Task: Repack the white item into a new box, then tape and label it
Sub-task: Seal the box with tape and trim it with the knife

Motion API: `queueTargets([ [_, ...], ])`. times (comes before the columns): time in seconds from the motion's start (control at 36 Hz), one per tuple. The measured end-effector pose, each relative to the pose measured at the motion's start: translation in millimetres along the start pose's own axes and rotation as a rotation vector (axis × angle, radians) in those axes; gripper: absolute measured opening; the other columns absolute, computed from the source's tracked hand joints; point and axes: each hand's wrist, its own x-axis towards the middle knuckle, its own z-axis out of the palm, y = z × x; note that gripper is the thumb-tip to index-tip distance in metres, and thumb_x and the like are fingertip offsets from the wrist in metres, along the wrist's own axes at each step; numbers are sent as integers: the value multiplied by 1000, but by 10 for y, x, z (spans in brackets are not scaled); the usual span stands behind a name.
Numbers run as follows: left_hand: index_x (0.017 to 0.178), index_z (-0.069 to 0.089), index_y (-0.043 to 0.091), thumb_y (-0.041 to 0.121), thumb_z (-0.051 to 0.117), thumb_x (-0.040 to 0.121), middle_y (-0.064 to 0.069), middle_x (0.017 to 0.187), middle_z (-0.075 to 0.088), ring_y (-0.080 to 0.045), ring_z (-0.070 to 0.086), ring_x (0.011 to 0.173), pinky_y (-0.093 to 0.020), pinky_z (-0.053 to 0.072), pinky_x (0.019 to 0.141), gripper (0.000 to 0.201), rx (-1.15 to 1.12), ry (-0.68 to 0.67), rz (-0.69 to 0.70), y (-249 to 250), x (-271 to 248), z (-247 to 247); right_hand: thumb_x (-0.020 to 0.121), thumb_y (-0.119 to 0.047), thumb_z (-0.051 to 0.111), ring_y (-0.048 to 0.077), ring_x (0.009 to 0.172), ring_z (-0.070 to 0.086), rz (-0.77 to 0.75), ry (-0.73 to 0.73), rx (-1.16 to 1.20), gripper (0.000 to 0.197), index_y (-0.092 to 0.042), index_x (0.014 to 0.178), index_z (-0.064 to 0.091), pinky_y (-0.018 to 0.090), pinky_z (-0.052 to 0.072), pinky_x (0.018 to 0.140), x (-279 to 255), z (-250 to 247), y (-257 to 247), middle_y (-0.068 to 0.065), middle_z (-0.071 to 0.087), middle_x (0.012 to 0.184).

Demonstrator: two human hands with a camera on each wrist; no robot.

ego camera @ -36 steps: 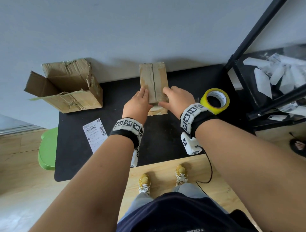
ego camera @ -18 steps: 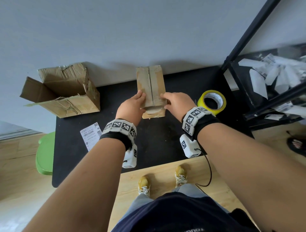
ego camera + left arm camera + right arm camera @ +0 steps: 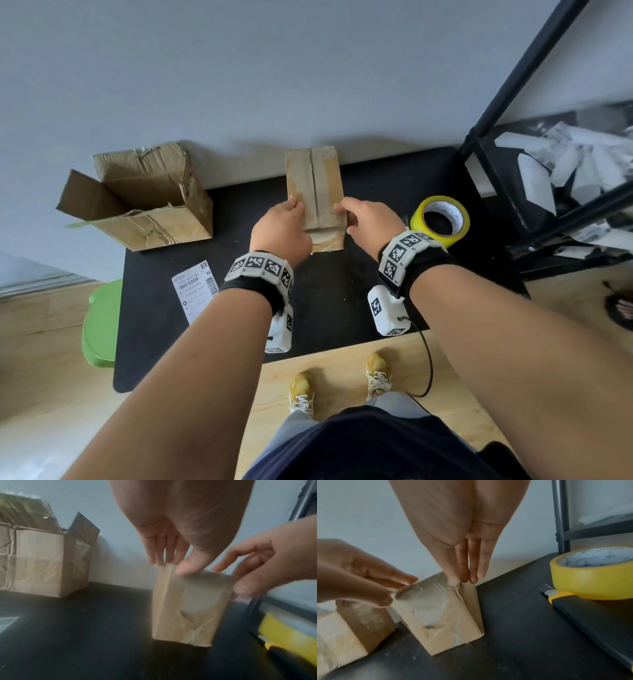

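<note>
A small brown box [image 3: 315, 185], taped along its top seam, lies lengthwise on the black table mat [image 3: 329, 301]. My left hand [image 3: 294, 209] pinches its near left top corner, thumb on the lid and fingers down the side. My right hand [image 3: 342, 210] pinches the near right top corner in the same way. The left wrist view shows the box [image 3: 187, 608] end-on, its near face wrinkled with clear tape, under my left hand [image 3: 173, 565]. In the right wrist view my right hand [image 3: 462, 580] sits on the box [image 3: 447, 622]. No white item shows.
A torn, open old box [image 3: 144, 202] stands at the mat's back left, and a shipping label [image 3: 195, 291] lies in front of it. A yellow tape roll [image 3: 440, 221] and a utility knife [image 3: 573, 609] lie right of the box. A black shelf frame [image 3: 496, 144] stands at the right, a green stool [image 3: 99, 325] at the left.
Both hands slid from lying on the box's lid to pinching its near top corners. The box has hardly moved on the mat.
</note>
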Motion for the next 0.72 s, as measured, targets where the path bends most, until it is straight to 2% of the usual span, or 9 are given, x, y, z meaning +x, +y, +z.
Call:
queueTargets([
  [0.06,120,61,13,25,43,85,2,130,55,-21,52,120,-35,46,93,41,-7,12,-41,95,65,-52,87,2,49,20,107,61,43,0,63,53,-30,129,57,33,50,87,-10,-39,35,0,64,119],
  [0.11,102,61,10,30,33,86,-3,109,59,-24,58,106,-35,47,79,38,42,30,-70,181,156,-70,86,5,46,20,110,60,95,59,107,57,-30,129,59,33,50,91,-19,-87,84,0,63,121],
  [0.14,103,59,9,31,34,89,-4,107,58,-25,57,103,-36,46,78,36,58,43,-91,231,195,-75,86,4,45,20,110,59,125,100,128,56,-28,129,59,35,50,92,-25,-115,119,0,63,121],
  [0.19,116,55,9,41,41,93,-9,119,54,-28,52,107,-38,44,83,42,94,47,-129,353,263,-45,88,3,43,20,109,59,170,161,160,51,-23,129,59,34,49,91,-47,-172,199,1,63,119],
  [0.28,129,46,8,66,50,82,-12,130,47,-32,48,111,-41,44,85,75,97,20,-227,577,314,28,89,1,42,20,109,58,195,197,176,49,-21,128,60,33,48,90,-83,-242,308,2,64,118],
  [0.33,133,41,7,73,55,74,-13,131,43,-34,46,110,-41,44,85,90,110,8,-288,684,335,89,89,0,43,21,109,59,206,210,179,47,-22,126,61,36,49,91,-99,-275,371,3,64,118],
  [0.5,127,40,9,47,60,74,-16,137,34,-37,38,116,-43,38,97,69,111,8,-260,704,366,182,94,-4,43,25,109,60,231,200,166,40,-20,123,64,42,51,90,-122,-348,557,7,61,123],
  [0.61,131,36,13,41,66,71,-12,143,29,-35,33,124,-44,33,104,73,85,-72,-144,618,345,132,99,-11,41,28,107,61,249,204,150,35,-19,125,62,40,51,89,-72,-344,568,8,61,123],
  [0.72,126,37,20,35,70,64,-3,144,29,-32,27,131,-48,29,109,71,89,-123,-7,532,267,113,102,-23,38,30,108,58,243,201,127,32,-13,123,60,37,47,88,-13,-330,475,12,61,120],
])
